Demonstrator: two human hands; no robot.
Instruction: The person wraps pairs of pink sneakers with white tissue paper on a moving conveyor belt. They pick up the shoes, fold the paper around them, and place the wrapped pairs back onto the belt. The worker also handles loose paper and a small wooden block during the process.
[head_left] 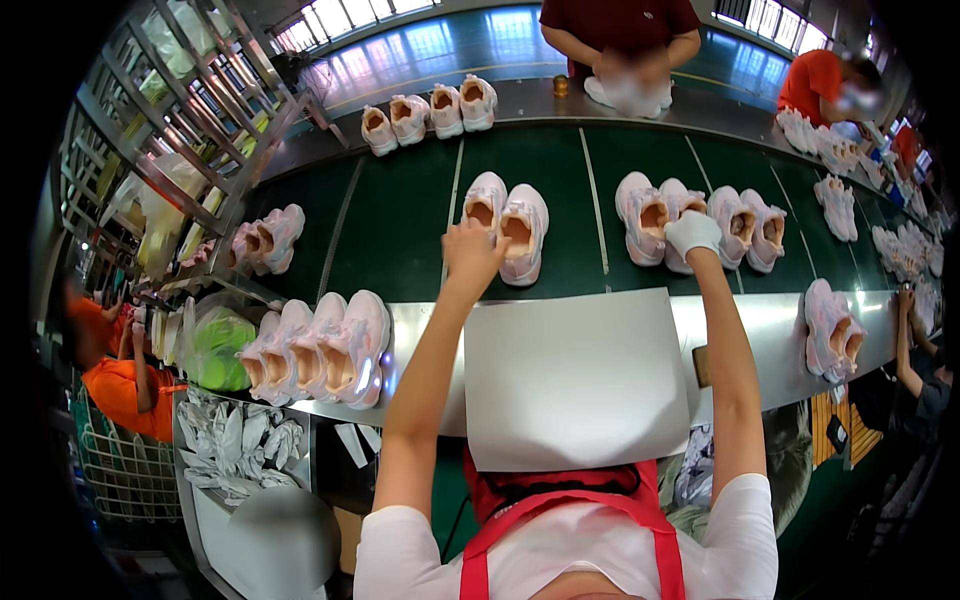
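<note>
At the centre of the frame, the bare left hand [471, 253] reaches up onto the dark green conveyor belt [400, 220] and touches the heel end of a pair of pale pink mesh sneakers [508, 225]; its fingers curl toward the near shoe, but whether they actually grip it cannot be told from behind the knuckles. That pair lies with its long axis running up the frame, heel openings toward the person and toes toward the far side of the belt. Right of centre, the right hand in a white fabric glove [692, 232] is closed loosely over the heel of a second pale pink sneaker pair [655, 215], lined up the same way; the glove hides part of the nearer shoe. A blank white rectangular sheet [575, 375] lies on the metal table edge [770, 330] between the forearms and covers what is beneath it. Four more pink sneakers stood in a row [315, 350] sit at lower left, soles partly cut off by the table.
</note>
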